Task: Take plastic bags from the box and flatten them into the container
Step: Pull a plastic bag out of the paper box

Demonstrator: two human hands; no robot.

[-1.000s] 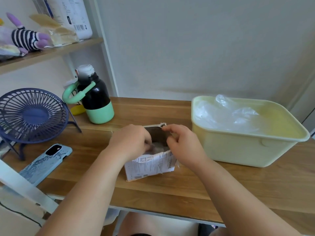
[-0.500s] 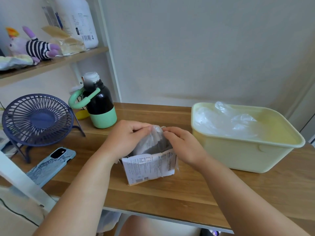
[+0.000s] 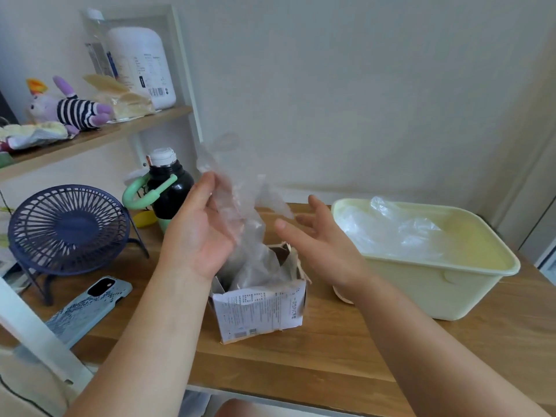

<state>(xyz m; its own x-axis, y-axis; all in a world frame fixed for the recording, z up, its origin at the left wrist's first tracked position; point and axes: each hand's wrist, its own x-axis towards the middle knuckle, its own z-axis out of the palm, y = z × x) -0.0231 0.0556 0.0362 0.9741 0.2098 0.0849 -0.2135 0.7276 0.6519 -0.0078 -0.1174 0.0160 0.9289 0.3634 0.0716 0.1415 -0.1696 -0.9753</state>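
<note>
A torn white cardboard box [image 3: 258,308] stands on the wooden desk [image 3: 331,353], with clear plastic still bunched in its open top. My left hand [image 3: 201,233] is raised above the box and holds a crumpled clear plastic bag [image 3: 237,191] that stretches upward from the box. My right hand [image 3: 319,239] hovers to the right of the bag, fingers spread and holding nothing. At the right sits a pale yellow container [image 3: 445,284] with clear plastic bags [image 3: 391,230] lying inside.
A dark blue desk fan [image 3: 66,227] and a phone [image 3: 87,305] lie at the left. A black and green bottle [image 3: 168,188] stands behind my left hand. A shelf [image 3: 99,136] above holds a plush toy and a white jug.
My left hand has lifted a plastic bag up out of the box. My right hand has let go of the box's top and moved up and right, opening. The view has tilted upward.
</note>
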